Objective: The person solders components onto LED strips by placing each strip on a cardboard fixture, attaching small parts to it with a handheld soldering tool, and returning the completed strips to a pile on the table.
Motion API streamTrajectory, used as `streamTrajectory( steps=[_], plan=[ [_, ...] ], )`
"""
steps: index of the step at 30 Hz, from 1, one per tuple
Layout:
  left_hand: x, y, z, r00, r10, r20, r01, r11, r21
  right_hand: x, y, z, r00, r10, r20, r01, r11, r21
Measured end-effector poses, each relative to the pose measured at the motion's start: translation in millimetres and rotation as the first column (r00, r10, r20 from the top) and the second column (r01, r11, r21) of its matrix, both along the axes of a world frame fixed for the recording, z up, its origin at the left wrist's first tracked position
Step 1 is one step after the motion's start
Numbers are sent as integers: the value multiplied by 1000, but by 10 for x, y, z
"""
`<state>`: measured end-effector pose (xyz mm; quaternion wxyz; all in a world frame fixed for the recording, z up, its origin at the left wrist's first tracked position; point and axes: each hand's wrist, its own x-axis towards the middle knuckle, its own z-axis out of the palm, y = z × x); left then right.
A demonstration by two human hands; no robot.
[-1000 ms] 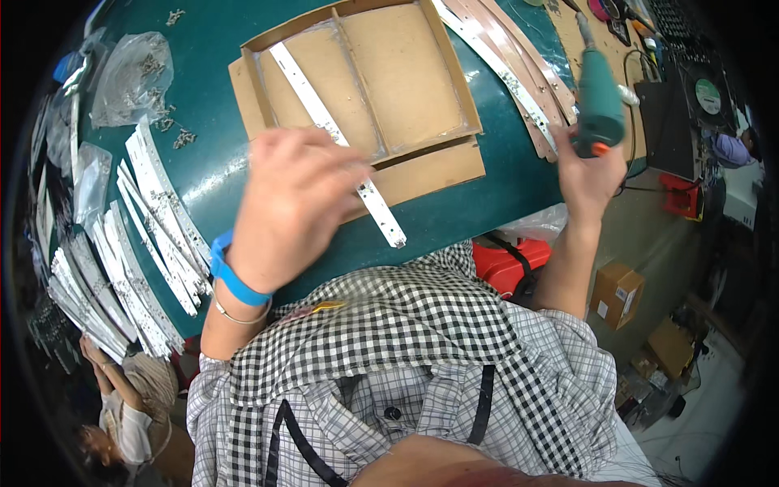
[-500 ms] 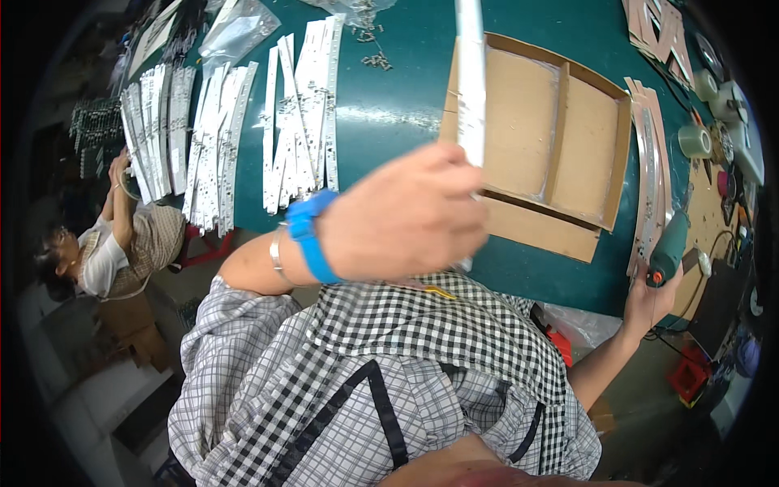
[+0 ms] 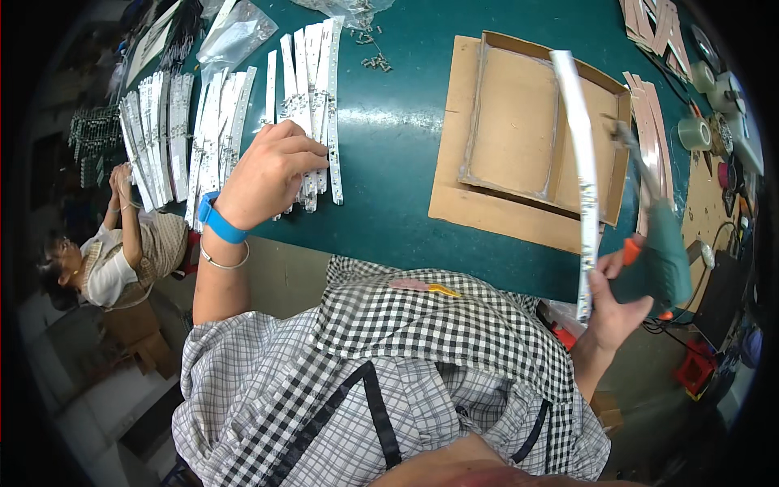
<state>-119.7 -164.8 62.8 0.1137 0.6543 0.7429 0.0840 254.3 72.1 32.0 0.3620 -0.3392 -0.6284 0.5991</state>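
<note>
My left hand point(image 3: 268, 174), a blue band on its wrist, rests on the near ends of a row of white strips point(image 3: 312, 97) lying on the green table point(image 3: 389, 154). Its fingers curl around one strip. My right hand point(image 3: 617, 296) is at the table's near right edge. It grips a green power screwdriver point(image 3: 661, 247) with an orange trigger, together with one long white strip point(image 3: 578, 154). That strip reaches up over the shallow cardboard tray point(image 3: 511, 122).
More bundles of white strips point(image 3: 162, 130) lie at the far left, with plastic bags point(image 3: 235, 32) and small screws point(image 3: 377, 61) behind. Pinkish strips point(image 3: 649, 105) and tape rolls point(image 3: 694, 134) sit right of the tray. Another person point(image 3: 122, 243) works at the left.
The long strip that my left hand held up is now in my right hand with the screwdriver. My left hand has dropped onto the row of strips. The view swung left.
</note>
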Motion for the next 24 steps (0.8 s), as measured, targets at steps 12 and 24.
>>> streamTrajectory(
  steps=[12, 24],
  plan=[
    [-756, 915, -499, 972, 233, -28, -221, 948, 231, -489, -338, -360, 997, -20, 71, 19, 1000, 11],
    [-781, 1115, -613, 951, 299, 75, -300, 954, 5, -570, -221, -248, 999, 32, 4, -32, 999, -9]
  ],
)
